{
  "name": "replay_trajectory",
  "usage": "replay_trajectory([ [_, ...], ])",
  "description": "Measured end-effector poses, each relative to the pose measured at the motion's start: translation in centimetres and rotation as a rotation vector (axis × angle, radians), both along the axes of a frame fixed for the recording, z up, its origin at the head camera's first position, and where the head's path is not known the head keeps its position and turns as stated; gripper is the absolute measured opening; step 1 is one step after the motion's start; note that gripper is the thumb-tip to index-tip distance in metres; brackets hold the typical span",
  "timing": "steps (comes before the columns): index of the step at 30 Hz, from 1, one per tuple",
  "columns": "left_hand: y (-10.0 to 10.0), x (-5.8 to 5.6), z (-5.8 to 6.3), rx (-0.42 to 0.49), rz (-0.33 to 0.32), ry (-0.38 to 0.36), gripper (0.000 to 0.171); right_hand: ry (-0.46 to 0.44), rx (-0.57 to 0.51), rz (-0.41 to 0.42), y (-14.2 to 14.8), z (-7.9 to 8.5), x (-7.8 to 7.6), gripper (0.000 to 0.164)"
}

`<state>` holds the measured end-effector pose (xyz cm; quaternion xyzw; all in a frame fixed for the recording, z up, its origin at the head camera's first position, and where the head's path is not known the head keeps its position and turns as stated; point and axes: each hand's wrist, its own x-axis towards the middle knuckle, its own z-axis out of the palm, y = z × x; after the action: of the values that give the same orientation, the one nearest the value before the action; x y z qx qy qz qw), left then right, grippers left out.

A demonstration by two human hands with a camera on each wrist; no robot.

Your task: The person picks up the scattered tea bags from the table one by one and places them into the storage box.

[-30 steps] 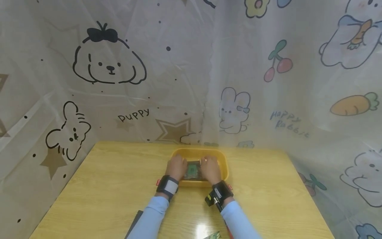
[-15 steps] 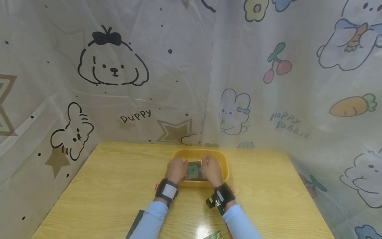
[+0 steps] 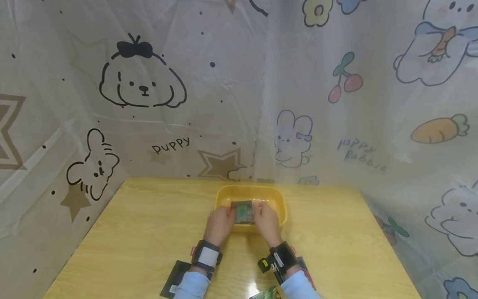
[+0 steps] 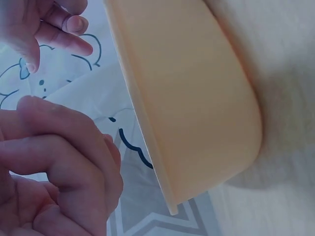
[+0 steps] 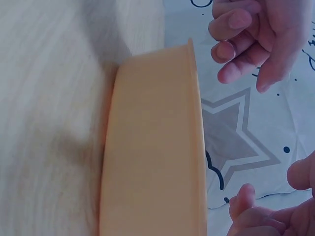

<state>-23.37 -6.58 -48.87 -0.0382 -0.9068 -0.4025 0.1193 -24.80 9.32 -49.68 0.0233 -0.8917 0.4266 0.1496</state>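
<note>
A yellow plastic basin stands near the back of the table. In it lies a flat dark packet with a green label, framed on both sides by the hands in the head view. My left hand hovers over the near left rim; the left wrist view shows its fingers loosely curled around nothing. Over the near right rim is my right hand. Its fingers are bent, with nothing between them in the right wrist view. Both hands appear above the basin wall, apart from each other.
A dark flat packet lies beside the left forearm. Near the front edge is a green patterned packet. Another dark and red item shows partly behind the right sleeve. A printed curtain hangs behind the table.
Both hands have drawn back toward the near rim from beside the packet, which stays in the basin. More of the items near the forearms now shows.
</note>
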Motion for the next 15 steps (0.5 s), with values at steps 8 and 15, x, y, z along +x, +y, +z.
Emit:
replay_trajectory([
  [8,0.2,2.1,-0.6,0.029,0.011,0.009,0.019,0.029,-0.013,0.017,-0.2,-0.2,2.1,0.033],
  [15,0.2,3.1,-0.8,0.036,0.014,0.021,0.018,-0.003,-0.035,0.023,0.1,-0.8,3.3,0.031],
])
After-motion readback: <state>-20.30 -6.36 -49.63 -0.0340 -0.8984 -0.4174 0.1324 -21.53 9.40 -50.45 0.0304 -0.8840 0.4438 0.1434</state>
